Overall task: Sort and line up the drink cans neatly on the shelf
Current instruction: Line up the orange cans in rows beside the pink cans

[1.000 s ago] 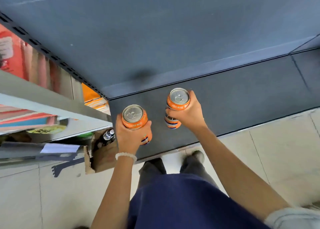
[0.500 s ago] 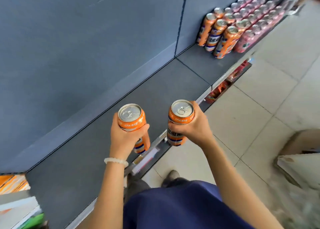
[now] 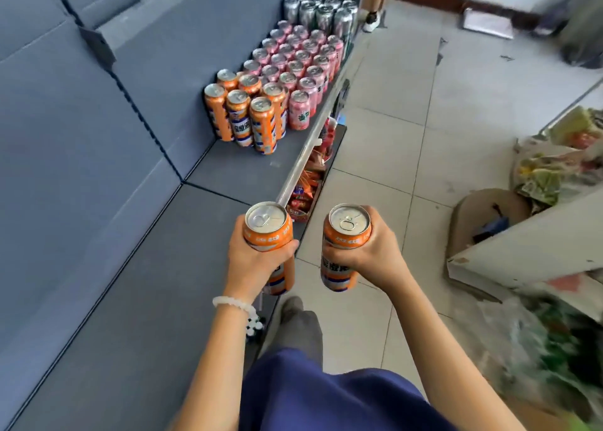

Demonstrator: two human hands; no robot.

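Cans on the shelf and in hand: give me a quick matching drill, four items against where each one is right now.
Items:
1. pink cans
2. silver cans
3. orange cans on the shelf
4. orange can in the right hand

Places:
A. over the floor tiles
B. far end of the shelf
C. nearest shelved group
D. between the other two groups

Pairs: 1-D, 2-B, 3-C, 4-A
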